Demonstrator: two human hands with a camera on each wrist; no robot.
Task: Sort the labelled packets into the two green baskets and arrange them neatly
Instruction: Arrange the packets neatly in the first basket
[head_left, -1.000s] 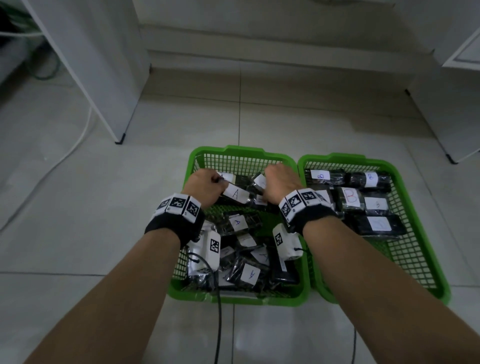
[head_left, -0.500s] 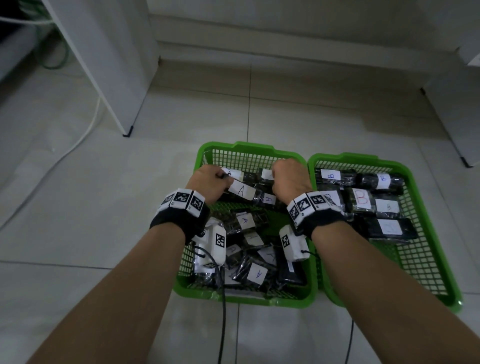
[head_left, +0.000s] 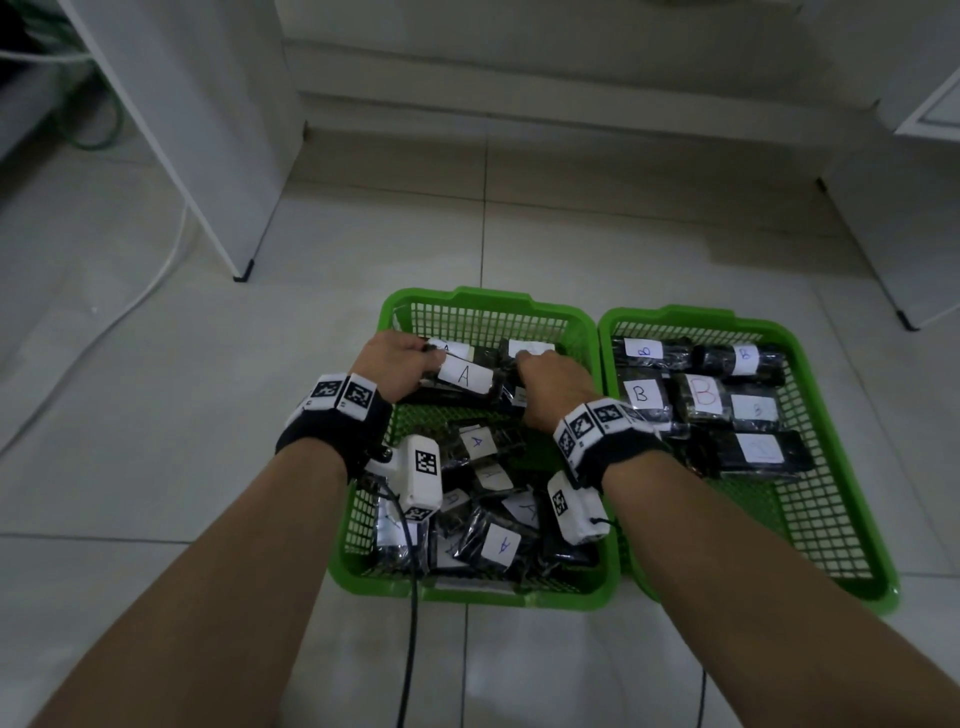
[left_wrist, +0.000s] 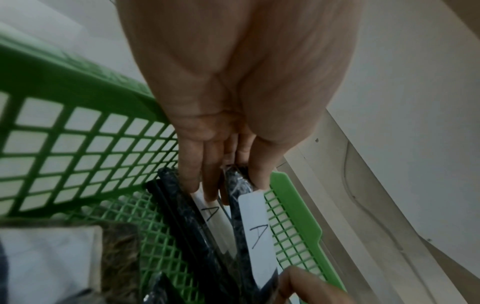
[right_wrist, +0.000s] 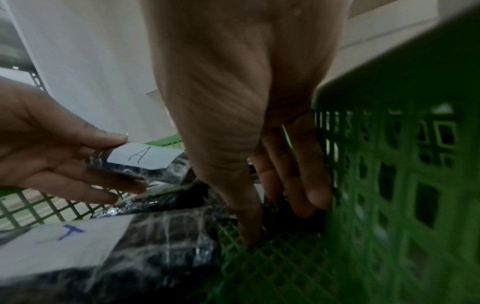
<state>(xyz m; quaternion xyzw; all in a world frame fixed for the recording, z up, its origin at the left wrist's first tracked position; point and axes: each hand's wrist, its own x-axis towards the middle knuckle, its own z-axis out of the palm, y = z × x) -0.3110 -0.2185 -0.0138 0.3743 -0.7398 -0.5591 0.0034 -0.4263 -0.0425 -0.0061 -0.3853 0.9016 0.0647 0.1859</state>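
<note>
Two green baskets stand side by side on the tiled floor. At the far end of the left basket (head_left: 488, 299), my left hand (head_left: 395, 364) pinches a black packet labelled A (head_left: 464, 375) between thumb and fingers. The left wrist view has that packet (left_wrist: 257, 232) on edge beside a second A packet (left_wrist: 187, 207), with my fingers (left_wrist: 210, 185) between the two. My right hand (head_left: 550, 387) curls over a packet with a white label (head_left: 530, 348) by the basket's right wall. Thumb and fingers (right_wrist: 298, 185) grip its dark end; its letter is hidden.
Several A packets (head_left: 498, 545) lie heaped in the near half of the left basket. The right basket (head_left: 675, 314) holds B packets (head_left: 704, 397) in rows at its far end. A white cabinet's foot (head_left: 241, 273) and a white cable (head_left: 156, 270) are at the left, another furniture foot (head_left: 906, 325) at the right.
Both hands stay at the far end of the left basket. The A packets there now lie closer together and more level. The head view has shifted slightly.
</note>
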